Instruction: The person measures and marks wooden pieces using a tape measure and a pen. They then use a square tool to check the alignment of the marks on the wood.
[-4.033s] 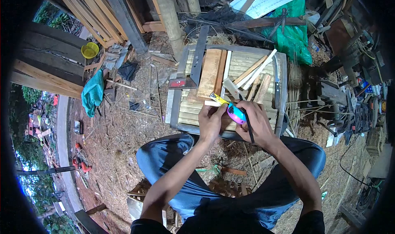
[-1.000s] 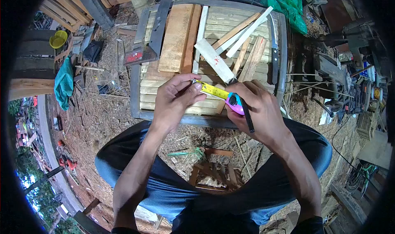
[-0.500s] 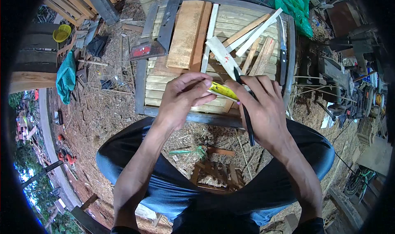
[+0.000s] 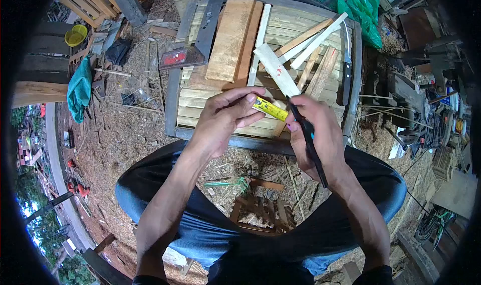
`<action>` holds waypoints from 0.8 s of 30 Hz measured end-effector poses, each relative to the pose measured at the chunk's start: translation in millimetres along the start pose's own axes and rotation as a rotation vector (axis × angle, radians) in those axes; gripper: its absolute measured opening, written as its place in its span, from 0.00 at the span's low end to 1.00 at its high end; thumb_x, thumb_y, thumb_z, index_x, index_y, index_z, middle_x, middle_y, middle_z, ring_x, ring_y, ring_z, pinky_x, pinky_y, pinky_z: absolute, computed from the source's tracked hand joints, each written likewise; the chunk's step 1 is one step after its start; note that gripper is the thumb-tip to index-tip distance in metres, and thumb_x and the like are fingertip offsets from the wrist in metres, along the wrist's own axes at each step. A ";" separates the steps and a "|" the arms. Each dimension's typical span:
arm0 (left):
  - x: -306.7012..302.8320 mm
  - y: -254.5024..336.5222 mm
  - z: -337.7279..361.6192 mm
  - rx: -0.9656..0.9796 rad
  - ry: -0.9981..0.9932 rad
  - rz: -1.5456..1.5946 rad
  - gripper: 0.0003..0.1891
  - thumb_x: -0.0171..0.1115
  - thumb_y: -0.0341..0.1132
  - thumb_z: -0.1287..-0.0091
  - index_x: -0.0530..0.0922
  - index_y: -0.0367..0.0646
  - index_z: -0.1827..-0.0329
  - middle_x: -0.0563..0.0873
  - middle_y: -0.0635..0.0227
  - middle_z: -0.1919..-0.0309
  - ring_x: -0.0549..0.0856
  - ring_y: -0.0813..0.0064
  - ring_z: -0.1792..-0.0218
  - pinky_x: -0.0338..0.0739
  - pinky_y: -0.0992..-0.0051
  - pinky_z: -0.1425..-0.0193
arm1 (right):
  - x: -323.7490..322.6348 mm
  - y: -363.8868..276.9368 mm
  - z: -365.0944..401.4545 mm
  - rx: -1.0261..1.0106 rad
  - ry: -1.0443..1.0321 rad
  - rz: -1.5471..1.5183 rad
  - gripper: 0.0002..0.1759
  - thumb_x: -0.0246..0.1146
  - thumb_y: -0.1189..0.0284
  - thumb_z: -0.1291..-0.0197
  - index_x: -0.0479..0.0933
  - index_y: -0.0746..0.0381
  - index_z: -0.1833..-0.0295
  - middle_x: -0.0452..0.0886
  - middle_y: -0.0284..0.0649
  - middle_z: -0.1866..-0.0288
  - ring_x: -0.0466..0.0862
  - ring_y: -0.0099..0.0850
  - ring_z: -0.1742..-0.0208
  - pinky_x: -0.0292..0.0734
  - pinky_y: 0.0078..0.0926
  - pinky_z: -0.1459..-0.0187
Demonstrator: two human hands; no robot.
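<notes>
- Over near rim of worktop (image 4: 172, 109): tape measure (image 4: 269, 108), blade out; likely light, springy, thin-edged; best held by tip and case.
- Grip: left hand (image 4: 223, 117) pinches tip; right hand (image 4: 315, 137) clenches case and pencil (image 4: 311, 147).

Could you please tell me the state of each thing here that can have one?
tape measure: yellow blade drawn out a short way.
left hand: fingers pinching the blade's end.
right hand: closed around the case and a black pencil.
knife: lying flat on the slatted bench, unheld.
</notes>
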State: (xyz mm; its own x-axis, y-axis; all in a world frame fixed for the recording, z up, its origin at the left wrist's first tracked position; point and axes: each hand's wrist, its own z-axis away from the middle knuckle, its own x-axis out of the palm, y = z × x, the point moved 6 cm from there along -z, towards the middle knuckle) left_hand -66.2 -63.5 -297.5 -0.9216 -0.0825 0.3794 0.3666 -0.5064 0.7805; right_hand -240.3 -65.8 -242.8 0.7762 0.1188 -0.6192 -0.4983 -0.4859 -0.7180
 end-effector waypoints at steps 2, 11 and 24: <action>0.1 1.9 1.0 0.022 0.007 0.001 0.16 0.59 0.32 0.29 0.77 0.33 0.41 0.83 0.58 0.49 0.84 0.70 0.48 0.81 0.71 0.39 | 0.9 2.2 5.0 -0.013 0.018 -0.025 0.20 0.64 0.80 0.46 0.72 0.65 0.46 0.79 0.43 0.62 0.79 0.39 0.62 0.70 0.36 0.58; -3.0 -3.1 -0.8 0.071 -0.035 -0.023 0.16 0.59 0.33 0.29 0.78 0.35 0.41 0.86 0.57 0.52 0.85 0.70 0.48 0.82 0.73 0.41 | -3.4 -23.8 1.5 -0.306 -0.113 0.232 0.13 0.71 0.65 0.47 0.79 0.54 0.57 0.80 0.33 0.69 0.81 0.29 0.65 0.78 0.26 0.68; -9.4 -2.9 -5.3 0.141 0.105 -0.128 0.15 0.62 0.33 0.30 0.79 0.35 0.45 0.86 0.60 0.53 0.86 0.73 0.53 0.84 0.76 0.47 | -28.1 -9.3 -2.4 -0.015 -0.325 0.061 0.21 0.60 0.86 0.48 0.74 0.61 0.46 0.77 0.45 0.53 0.80 0.47 0.51 0.76 0.40 0.53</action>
State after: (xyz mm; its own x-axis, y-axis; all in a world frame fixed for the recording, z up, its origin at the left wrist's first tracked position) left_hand -59.3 -65.8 -306.0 -0.9672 -0.1181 0.2249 0.2535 -0.3939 0.8835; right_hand -256.6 -66.7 -218.0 0.5800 0.3575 -0.7319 -0.5328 -0.5132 -0.6729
